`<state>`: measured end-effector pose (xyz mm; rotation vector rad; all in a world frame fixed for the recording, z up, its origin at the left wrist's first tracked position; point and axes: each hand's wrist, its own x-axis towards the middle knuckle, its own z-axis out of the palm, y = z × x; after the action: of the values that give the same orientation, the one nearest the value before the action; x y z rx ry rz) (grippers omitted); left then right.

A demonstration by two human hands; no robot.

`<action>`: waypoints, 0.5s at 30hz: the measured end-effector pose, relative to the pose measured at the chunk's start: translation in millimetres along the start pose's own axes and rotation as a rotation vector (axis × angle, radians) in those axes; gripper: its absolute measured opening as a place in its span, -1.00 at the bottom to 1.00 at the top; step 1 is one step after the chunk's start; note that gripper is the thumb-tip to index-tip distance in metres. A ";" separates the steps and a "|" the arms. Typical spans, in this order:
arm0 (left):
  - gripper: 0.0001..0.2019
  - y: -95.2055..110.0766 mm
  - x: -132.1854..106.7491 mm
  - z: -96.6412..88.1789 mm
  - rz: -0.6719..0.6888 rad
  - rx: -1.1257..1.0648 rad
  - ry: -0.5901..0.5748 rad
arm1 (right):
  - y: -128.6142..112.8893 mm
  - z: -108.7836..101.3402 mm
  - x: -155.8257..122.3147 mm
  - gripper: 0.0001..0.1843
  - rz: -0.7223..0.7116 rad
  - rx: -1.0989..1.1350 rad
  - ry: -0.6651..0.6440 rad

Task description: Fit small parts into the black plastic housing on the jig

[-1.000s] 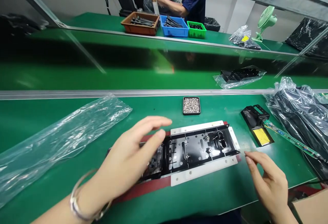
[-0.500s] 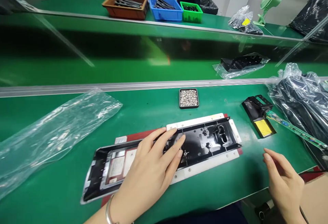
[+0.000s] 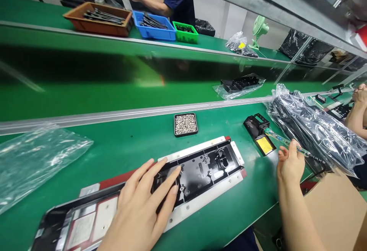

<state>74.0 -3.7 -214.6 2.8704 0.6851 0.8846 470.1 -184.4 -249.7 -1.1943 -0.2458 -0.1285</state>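
On the counter [image 3: 120,144], your left hand [image 3: 143,201] stayed flat, fingers spread, on the black housing [image 3: 200,168]. Your right hand [image 3: 291,163] had moved off to the circuit strip [image 3: 283,140], fingers closing on it.

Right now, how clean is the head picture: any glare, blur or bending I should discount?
Head view: sharp around the left hand on the black panel; overhead light glares off the clear bags and the glossy belt; rails bow toward the edges from the wide lens; the right hand and far trays look slightly soft.
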 end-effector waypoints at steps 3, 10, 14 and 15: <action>-0.54 4.2 1.7 -0.6 -0.026 0.007 0.032 | -7.7 4.6 14.7 -0.72 -0.107 -0.030 0.000; -0.56 2.4 -0.4 -3.5 -0.024 -0.053 0.109 | -52.8 0.0 50.4 -0.33 -0.381 -0.255 -0.087; -0.64 5.3 -1.4 -9.9 -0.041 -0.067 0.169 | -99.0 9.7 61.3 -0.09 -0.533 -0.388 0.012; -0.67 7.5 -1.5 -12.5 -0.036 -0.079 0.187 | -111.2 15.7 61.5 -0.06 -0.569 -0.410 0.057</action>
<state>69.0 -12.0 -203.5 2.7215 0.6985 1.1584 502.2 -208.4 -128.1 -1.4959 -0.5228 -0.7372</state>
